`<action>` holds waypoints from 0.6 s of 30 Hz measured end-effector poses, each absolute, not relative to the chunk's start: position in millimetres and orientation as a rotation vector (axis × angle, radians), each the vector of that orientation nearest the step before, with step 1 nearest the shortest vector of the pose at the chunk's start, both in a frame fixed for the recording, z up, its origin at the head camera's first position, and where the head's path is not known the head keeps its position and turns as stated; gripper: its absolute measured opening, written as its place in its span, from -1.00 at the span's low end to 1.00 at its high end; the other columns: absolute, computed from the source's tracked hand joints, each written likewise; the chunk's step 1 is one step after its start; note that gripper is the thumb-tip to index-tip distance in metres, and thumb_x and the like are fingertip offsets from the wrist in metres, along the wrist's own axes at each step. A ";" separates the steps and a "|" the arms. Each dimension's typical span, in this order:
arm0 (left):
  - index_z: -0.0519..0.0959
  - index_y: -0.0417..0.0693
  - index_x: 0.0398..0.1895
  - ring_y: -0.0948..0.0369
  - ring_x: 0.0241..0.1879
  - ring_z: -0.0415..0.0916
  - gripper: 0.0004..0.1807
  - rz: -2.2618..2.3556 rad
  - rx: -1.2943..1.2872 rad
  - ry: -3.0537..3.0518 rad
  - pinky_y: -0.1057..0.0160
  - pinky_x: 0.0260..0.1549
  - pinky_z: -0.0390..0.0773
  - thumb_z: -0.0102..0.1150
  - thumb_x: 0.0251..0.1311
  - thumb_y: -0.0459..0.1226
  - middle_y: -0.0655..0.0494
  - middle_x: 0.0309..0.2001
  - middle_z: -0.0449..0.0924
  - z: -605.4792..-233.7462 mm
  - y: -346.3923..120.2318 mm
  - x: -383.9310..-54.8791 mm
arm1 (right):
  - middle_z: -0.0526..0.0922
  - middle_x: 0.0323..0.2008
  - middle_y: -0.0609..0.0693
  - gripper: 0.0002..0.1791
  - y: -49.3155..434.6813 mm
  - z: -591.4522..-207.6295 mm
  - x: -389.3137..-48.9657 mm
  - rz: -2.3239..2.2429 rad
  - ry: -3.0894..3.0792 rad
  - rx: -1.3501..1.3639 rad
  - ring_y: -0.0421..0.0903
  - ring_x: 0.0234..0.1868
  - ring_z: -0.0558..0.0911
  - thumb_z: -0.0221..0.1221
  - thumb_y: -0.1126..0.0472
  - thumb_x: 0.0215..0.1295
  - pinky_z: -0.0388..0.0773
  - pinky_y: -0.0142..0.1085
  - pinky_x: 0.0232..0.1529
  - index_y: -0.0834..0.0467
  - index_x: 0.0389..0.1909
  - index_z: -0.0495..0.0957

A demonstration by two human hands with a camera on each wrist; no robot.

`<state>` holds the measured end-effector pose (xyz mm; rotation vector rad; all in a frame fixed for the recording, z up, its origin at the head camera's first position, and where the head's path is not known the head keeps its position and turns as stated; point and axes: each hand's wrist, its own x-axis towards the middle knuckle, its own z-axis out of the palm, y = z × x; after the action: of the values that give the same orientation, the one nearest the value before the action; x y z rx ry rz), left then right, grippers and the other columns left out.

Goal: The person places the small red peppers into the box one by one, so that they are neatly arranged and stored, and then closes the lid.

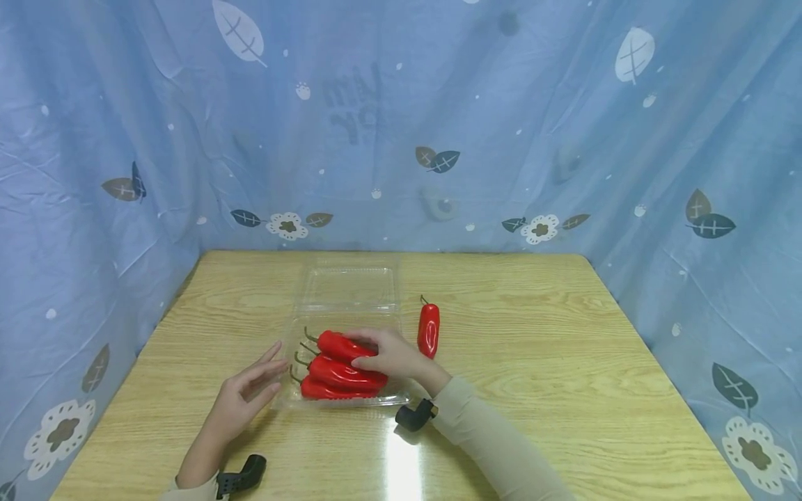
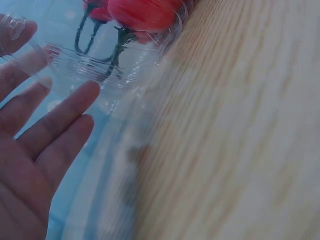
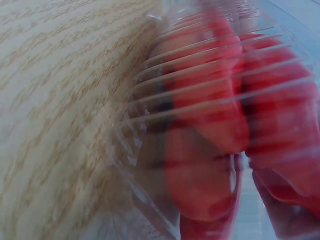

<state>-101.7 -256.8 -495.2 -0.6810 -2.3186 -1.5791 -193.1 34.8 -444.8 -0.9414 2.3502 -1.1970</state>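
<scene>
Several long red peppers (image 1: 344, 374) lie side by side in a clear plastic clamshell box (image 1: 401, 401), green stems pointing left. My right hand (image 1: 391, 353) reaches in from the right and grips the rearmost pepper (image 1: 332, 344), thumb on its near side and fingers over its far side. The right wrist view shows peppers (image 3: 200, 165) through the box's ribbed wall, blurred. My left hand (image 1: 246, 396) is beside the box's left end, fingers extended and slightly spread. In the left wrist view its fingertips (image 2: 89, 91) are right at the clear wall, near the stems (image 2: 117, 47).
One more red pepper (image 1: 429, 330) lies on the wooden table (image 1: 532, 362) just right of the box. The box's lid (image 1: 351, 287) lies folded back behind it. A blue leaf-print curtain (image 1: 401, 125) encloses the table's back and sides.
</scene>
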 end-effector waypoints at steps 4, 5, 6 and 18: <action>0.47 -0.47 0.05 0.41 0.23 0.37 -0.63 -1.570 -0.703 -2.301 0.53 0.13 0.43 0.08 0.12 -0.63 -0.49 0.30 0.17 -497.4 -257.6 -101.7 | 0.57 0.14 -0.06 -0.44 33.4 -445.0 -192.7 -1.152 2.355 -0.958 -0.19 0.12 0.54 0.26 0.21 0.21 0.50 -0.40 0.15 0.04 0.26 0.41; 0.47 -0.46 0.05 0.40 0.24 0.37 -0.63 -1.576 -0.704 -2.299 0.53 0.13 0.43 0.08 0.12 -0.63 -0.48 0.30 0.17 -497.7 -257.8 -101.7 | 0.57 0.14 -0.06 -0.43 33.3 -445.0 -192.5 -1.145 2.354 -0.954 -0.19 0.12 0.53 0.26 0.21 0.20 0.50 -0.41 0.15 0.04 0.26 0.41; 0.47 -0.46 0.05 0.40 0.24 0.37 -0.63 -1.581 -0.704 -2.299 0.53 0.13 0.43 0.08 0.13 -0.63 -0.48 0.31 0.17 -497.8 -258.0 -101.7 | 0.56 0.15 -0.06 -0.43 33.3 -445.1 -192.3 -1.139 2.352 -0.944 -0.20 0.13 0.53 0.26 0.22 0.20 0.50 -0.42 0.15 0.03 0.26 0.41; 0.47 -0.41 0.09 0.40 0.26 0.34 -0.62 -1.601 -0.663 -2.338 0.54 0.14 0.42 0.10 0.15 -0.59 -0.39 0.35 0.17 -495.5 -257.9 -102.6 | 0.54 0.16 -0.07 -0.40 33.7 -444.5 -193.5 -1.124 2.383 -0.885 -0.17 0.14 0.52 0.27 0.20 0.19 0.51 -0.37 0.15 0.00 0.28 0.39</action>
<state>-102.6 -257.9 -495.5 -0.6629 -2.3379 -1.6006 -193.5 33.7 -444.5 -0.8847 2.3828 -1.1240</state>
